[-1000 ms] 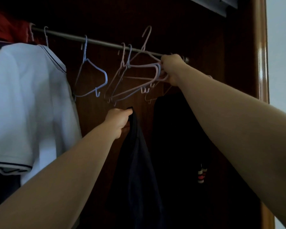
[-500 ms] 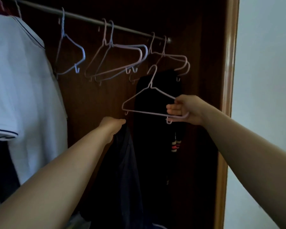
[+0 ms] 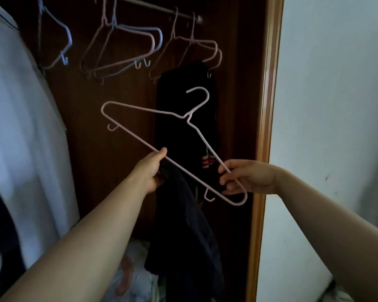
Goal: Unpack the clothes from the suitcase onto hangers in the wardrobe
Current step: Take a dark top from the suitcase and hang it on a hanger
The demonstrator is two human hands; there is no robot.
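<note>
A pale pink wire hanger [image 3: 140, 110] is tilted in front of the open wardrobe, off the rail. My right hand [image 3: 249, 179] grips its lower right corner. My left hand [image 3: 150, 171] grips a dark garment [image 3: 183, 225] that hangs down from it, and its fingertips touch the hanger's bottom bar. Several empty pink and blue hangers [image 3: 127, 46] hang on the metal rail [image 3: 162, 12] above.
A white shirt [image 3: 20, 127] hangs at the left. A black garment [image 3: 183, 118] with striped cords hangs at the back right. The wardrobe's wooden frame [image 3: 268, 105] stands right of my hands, with a pale wall [image 3: 336, 105] beyond. Plastic-wrapped items [image 3: 135, 277] lie at the bottom.
My right hand lifted one pink hanger off the rail and brought it down, tilting it toward my left hand. The left hand, still holding the dark garment, now touches the hanger's bar. The view dropped.
</note>
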